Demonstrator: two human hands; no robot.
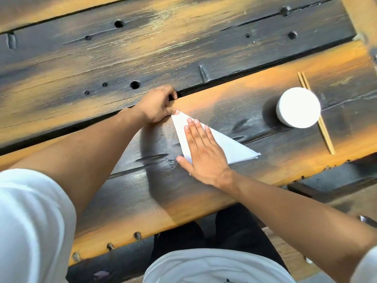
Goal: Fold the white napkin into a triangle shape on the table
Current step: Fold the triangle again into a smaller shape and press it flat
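The white napkin [230,147] lies folded as a triangle on the dark wooden table [142,58], its long tip pointing right. My right hand [202,150] lies flat on its left half with straight fingers pressing it down. My left hand [157,106] pinches the napkin's far corner between thumb and curled fingers, right by a gap between two planks. The napkin's near left corner is hidden under my right palm.
A white round bowl [298,107] stands to the right of the napkin, resting on a pair of wooden chopsticks [318,117]. The table's near edge runs just below my right wrist. Holes and metal staples dot the planks.
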